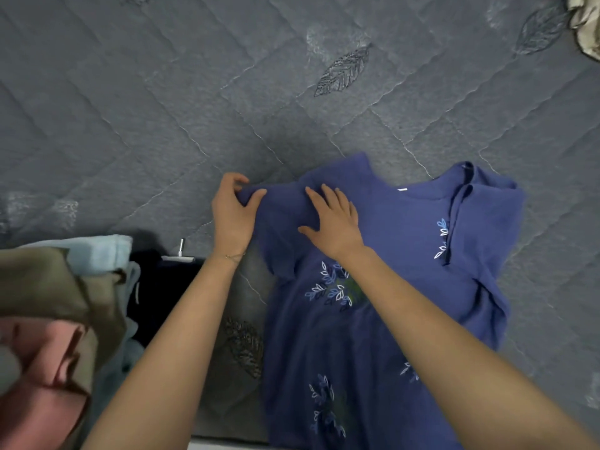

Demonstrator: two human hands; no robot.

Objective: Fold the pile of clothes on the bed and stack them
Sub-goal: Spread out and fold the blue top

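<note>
- We saw a blue garment (383, 254) with leaf embroidery lying on the grey quilted bed cover (162, 108). Its neckline pointed to the far side and its hem ran off the near edge of the view.
- The left hand (232, 211) pinched the edge of the garment's left sleeve, with its thumb on top and its fingers curled round the cloth.
- The right hand (334, 222) lay flat on the shoulder area just beside it, fingers straight and spread, gripping nothing.
- The garment's right side was folded in over the body (a crease ran down past small leaf motifs).
- At lower left we found a loose pile: an olive-brown piece (48, 280) over a pink one (48, 352), a pale blue one (107, 251) behind, and a black one (162, 297) beside the left forearm.
- A small white object (179, 253) sat at the black piece's far edge; it was possibly a tag, but too small for us to tell.
- Beige fabric (584, 24) showed in the far right corner, well apart.
</note>
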